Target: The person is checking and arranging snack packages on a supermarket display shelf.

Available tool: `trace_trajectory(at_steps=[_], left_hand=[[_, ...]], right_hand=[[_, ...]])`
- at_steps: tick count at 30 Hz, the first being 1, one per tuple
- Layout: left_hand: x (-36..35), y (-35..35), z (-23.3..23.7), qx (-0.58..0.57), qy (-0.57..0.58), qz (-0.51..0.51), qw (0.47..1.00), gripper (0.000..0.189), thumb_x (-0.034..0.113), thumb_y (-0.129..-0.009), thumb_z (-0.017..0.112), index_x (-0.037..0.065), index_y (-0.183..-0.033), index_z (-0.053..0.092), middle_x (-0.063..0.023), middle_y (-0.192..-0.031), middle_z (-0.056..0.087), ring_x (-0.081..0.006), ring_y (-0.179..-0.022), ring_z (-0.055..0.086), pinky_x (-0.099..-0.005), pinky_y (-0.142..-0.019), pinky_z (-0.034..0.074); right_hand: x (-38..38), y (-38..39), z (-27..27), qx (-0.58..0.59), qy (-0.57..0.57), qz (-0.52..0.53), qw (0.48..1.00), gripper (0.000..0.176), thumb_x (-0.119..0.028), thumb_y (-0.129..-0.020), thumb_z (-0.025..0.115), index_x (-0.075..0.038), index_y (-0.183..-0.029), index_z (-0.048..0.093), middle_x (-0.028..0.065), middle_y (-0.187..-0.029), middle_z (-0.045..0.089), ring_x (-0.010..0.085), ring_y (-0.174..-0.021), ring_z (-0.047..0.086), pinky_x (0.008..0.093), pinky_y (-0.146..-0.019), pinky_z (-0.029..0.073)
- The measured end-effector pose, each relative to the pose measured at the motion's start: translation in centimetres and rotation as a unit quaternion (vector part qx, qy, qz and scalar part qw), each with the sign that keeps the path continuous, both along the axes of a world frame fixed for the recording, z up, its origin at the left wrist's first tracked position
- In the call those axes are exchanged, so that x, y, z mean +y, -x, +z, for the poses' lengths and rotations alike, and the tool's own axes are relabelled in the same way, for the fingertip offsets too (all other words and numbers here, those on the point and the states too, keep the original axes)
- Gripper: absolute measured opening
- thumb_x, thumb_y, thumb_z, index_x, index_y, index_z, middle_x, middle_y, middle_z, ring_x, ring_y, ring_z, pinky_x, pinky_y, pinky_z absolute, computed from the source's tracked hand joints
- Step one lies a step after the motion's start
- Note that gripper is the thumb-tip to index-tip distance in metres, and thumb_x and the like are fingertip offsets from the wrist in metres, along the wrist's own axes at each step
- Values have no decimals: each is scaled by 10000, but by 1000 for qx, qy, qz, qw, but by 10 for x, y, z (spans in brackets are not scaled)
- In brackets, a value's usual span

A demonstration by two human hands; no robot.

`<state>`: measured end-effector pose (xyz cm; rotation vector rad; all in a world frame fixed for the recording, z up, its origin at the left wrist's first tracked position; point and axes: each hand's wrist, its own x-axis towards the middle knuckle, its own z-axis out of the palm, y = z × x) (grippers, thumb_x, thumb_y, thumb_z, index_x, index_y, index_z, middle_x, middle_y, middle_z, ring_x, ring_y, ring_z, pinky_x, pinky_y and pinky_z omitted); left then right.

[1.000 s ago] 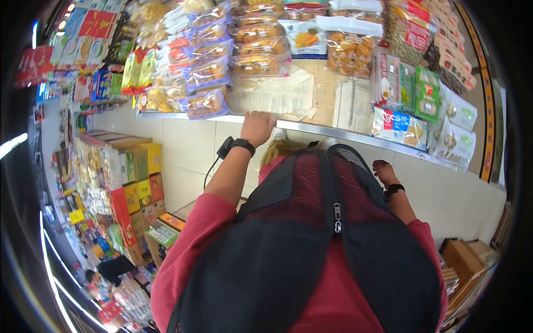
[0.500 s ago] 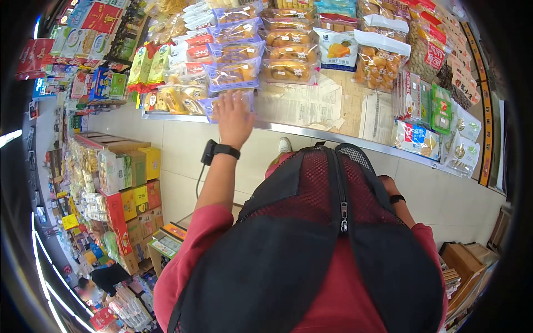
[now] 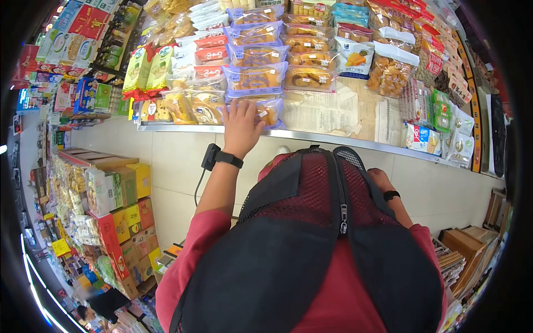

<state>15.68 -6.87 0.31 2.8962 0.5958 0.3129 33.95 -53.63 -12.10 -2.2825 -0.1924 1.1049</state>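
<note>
My left hand (image 3: pixel 242 126) lies on the left end of the front purple-edged bread packet (image 3: pixel 270 111), fingers stretched forward and slightly apart. This packet is at the shelf's front edge, partly hidden by the hand. Behind it runs a row of matching packets (image 3: pixel 255 79). Just left of my fingers is a clear bag of pastries (image 3: pixel 206 106). My right hand (image 3: pixel 380 180) hangs low beside the black mesh backpack (image 3: pixel 311 183) worn on my front, away from the shelf; its fingers are not clearly visible.
A metal edge (image 3: pixel 333 139) borders the display shelf. Brown pastry packs (image 3: pixel 311 77) stand right of the purple row, beside bare cardboard (image 3: pixel 316 111). Stacked cartons (image 3: pixel 130 227) are on the floor at left. A person in black (image 3: pixel 108 304) is at lower left.
The view has shifted, so the shelf goods appear farther right. My left hand has stayed at the front purple-edged packet, its fingers now at the packet's left end. My right hand still hangs down.
</note>
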Motion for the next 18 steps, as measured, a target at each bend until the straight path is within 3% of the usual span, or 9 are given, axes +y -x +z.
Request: trace_trajectory(at_steps=[5, 8, 13, 15, 18], left_hand=[[17, 12, 4, -39, 13, -14, 999, 534, 262, -781, 696, 52, -1246, 540, -155, -1310, 500, -412, -1266, 383, -612, -1072, 225], [31, 17, 3, -63, 18, -8, 998, 521, 237, -781, 696, 33, -1236, 544, -187, -1307, 497, -408, -1261, 388, -563, -1076, 258], [53, 31, -1, -121, 110, 77, 984, 489, 194, -833, 659, -3, -1261, 529, -235, -1278, 526, -396, -1204, 471, -453, -1021, 376], [60, 36, -8, -120, 87, 82, 986, 469, 192, -855, 638, -13, -1263, 527, -242, -1230, 563, -389, -1131, 529, -454, -977, 414], [65, 40, -9, -95, 150, 106, 978, 470, 194, -877, 625, -18, -1281, 514, -227, -1145, 603, -335, -1024, 591, -415, -901, 466]], right_hand=[[3, 22, -4, 8, 4, 2, 1000, 311, -252, -839, 561, 13, -963, 666, 97, -812, 637, 202, -659, 590, 333, -633, 487], [9, 33, 1, 1, 14, -4, 1000, 317, -255, -840, 563, 12, -976, 666, 92, -806, 634, 196, -662, 588, 333, -636, 486], [12, 53, -14, 44, 17, -86, 995, 314, -250, -846, 565, 3, -1003, 666, 80, -810, 635, 183, -665, 585, 328, -634, 482], [15, 62, -12, 40, 24, -84, 995, 317, -253, -843, 571, 2, -1005, 665, 78, -811, 636, 180, -665, 584, 324, -632, 480], [27, 71, 2, 32, 33, -75, 996, 322, -260, -837, 581, 1, -1005, 665, 76, -811, 637, 174, -664, 577, 319, -628, 474]])
